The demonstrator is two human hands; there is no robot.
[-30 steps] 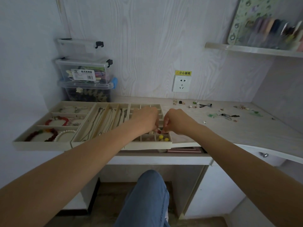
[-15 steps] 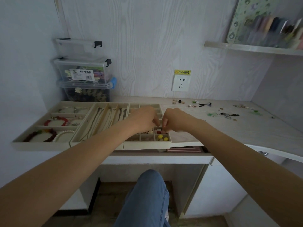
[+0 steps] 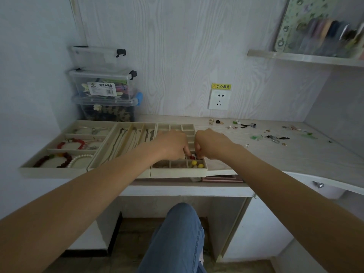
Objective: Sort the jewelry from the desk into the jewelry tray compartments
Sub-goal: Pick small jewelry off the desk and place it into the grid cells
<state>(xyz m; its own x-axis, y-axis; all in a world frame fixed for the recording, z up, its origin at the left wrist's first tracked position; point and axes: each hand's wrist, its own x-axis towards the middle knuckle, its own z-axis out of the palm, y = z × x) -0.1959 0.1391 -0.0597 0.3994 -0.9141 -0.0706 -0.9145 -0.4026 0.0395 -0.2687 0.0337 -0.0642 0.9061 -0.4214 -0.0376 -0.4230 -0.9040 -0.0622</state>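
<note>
Both hands, left hand [image 3: 173,143] and right hand [image 3: 211,143], remain curled-fingered over the small-compartment jewelry tray [image 3: 178,171], grip contents unclear, still placing; loose jewelry [image 3: 272,137] awaits on the tabletop [image 3: 295,154].

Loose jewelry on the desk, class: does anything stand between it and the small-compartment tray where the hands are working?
Nothing visible does. The loose jewelry lies on bare desk right of the small-compartment tray, with open surface between. Both hands are over the tray's near compartments.
</note>
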